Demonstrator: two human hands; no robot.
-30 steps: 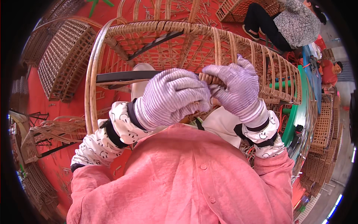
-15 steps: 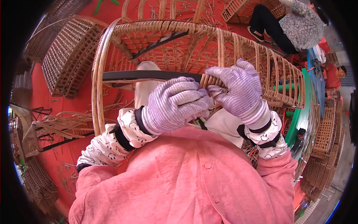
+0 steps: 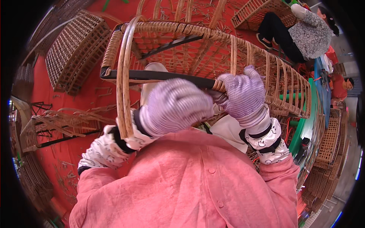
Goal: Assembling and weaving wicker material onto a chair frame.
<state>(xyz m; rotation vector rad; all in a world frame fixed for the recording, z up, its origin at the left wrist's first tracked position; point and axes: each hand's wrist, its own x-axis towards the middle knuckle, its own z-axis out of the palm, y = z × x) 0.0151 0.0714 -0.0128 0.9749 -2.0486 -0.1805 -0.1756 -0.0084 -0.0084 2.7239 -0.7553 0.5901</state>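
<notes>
Over red floor (image 3: 83, 148) amid woven baskets (image 3: 76, 49), right fingers (image 3: 232, 83) hold a cane-wrapped rail (image 3: 175, 78); left fingers (image 3: 194, 100) too blurred to tell

Cane scraps (image 3: 70, 175) lie scattered over the red floor (image 3: 78, 149)

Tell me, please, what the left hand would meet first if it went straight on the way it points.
Probably the right hand, just beyond the left hand, though blur leaves the depth unclear.
</notes>
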